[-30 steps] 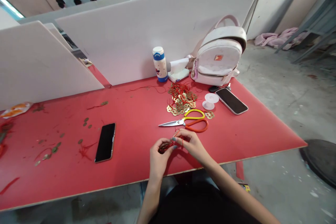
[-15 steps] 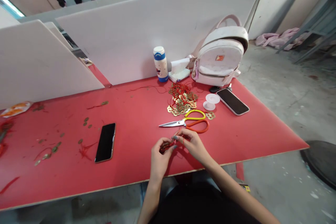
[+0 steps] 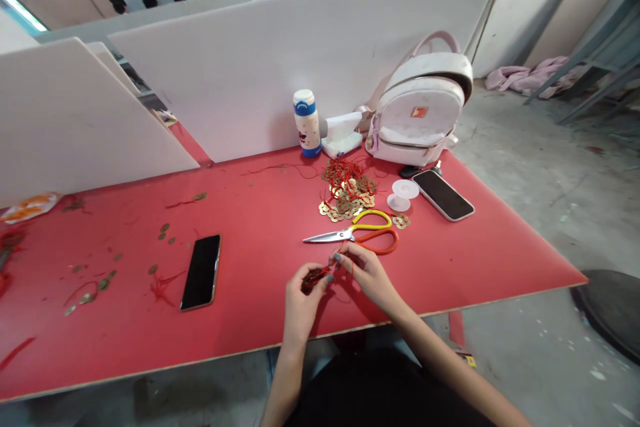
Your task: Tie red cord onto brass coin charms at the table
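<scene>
Near the table's front edge, my left hand [image 3: 304, 300] is closed around a bundle of coins tied with red cord [image 3: 313, 278]. My right hand [image 3: 364, 271] pinches a strand of red cord [image 3: 338, 252] just to the right of the bundle; the fingertips partly hide it. Just beyond my hands lie scissors [image 3: 350, 235] with one yellow and one red handle, blades pointing left. Behind the scissors is a pile of brass-coloured coins on red cords [image 3: 349, 193]. A single corded coin piece [image 3: 401, 221] rests by the yellow handle.
A phone [image 3: 201, 272] lies to the left, and another phone [image 3: 443, 195] to the right beside a white spool [image 3: 403, 193]. At the back stand a bottle [image 3: 307, 123], tissues [image 3: 343, 137] and a backpack [image 3: 417, 107]. Loose coins [image 3: 104, 284] are scattered on the left.
My hands have drawn slightly apart, the left one shifting a little left with the coin bundle. The things on the table stay where they were.
</scene>
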`<state>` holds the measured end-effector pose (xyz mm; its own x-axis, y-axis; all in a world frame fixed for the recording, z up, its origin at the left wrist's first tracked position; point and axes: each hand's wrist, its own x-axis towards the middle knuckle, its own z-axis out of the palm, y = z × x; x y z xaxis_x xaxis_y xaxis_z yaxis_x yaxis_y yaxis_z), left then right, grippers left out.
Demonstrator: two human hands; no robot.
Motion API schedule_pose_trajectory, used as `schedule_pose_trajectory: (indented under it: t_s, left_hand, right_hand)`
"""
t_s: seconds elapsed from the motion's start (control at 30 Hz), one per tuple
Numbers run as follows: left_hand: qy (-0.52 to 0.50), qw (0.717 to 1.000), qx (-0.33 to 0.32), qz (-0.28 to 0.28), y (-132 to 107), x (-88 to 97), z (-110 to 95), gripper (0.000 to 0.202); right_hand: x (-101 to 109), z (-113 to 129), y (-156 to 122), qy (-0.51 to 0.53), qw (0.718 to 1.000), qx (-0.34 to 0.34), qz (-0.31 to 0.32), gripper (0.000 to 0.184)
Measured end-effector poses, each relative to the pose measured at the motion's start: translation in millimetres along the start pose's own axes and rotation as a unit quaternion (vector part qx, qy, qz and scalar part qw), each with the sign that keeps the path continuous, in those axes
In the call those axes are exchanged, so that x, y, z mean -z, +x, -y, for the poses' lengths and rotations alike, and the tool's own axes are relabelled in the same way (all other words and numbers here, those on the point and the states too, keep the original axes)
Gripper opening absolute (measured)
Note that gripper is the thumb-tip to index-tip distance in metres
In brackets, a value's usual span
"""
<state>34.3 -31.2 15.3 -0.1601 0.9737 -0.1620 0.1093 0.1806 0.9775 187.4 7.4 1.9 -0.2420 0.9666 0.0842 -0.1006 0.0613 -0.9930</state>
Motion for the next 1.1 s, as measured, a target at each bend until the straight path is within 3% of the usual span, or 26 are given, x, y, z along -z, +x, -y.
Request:
schedule_pose_trajectory:
  t_s: [0.2, 0.6, 0.73, 0.87, 1.1]
  left_hand:
    - [0.008, 1.000, -0.023, -0.003, -2, 7.2, 2, 0.023]
    - [0.024, 0.997, -0.066, -0.020, -3, 6.6, 2, 0.018]
    - [0.027, 0.994, -0.106, -0.021, -4, 5.7, 1, 0.018]
    - [0.019, 0.995, -0.098, -0.019, -6, 5.1, 1, 0.017]
    - [0.025, 0.997, -0.068, -0.014, -9, 8.8, 3, 0.016]
  right_hand:
    - [1, 1, -2, -0.017, 1.000, -0.004, -0.002, 0.020]
    - [-6, -5, -5, -0.081, 0.996, -0.030, 0.009, 0.015]
    - [-7, -9, -4, -0.002, 0.995, -0.091, 0.035, 0.028]
    - [-8, -10, -8, 0.088, 0.987, -0.130, 0.042, 0.038]
    - [2, -3, -16, 0.247, 0.946, -0.210, 0.009, 0.027]
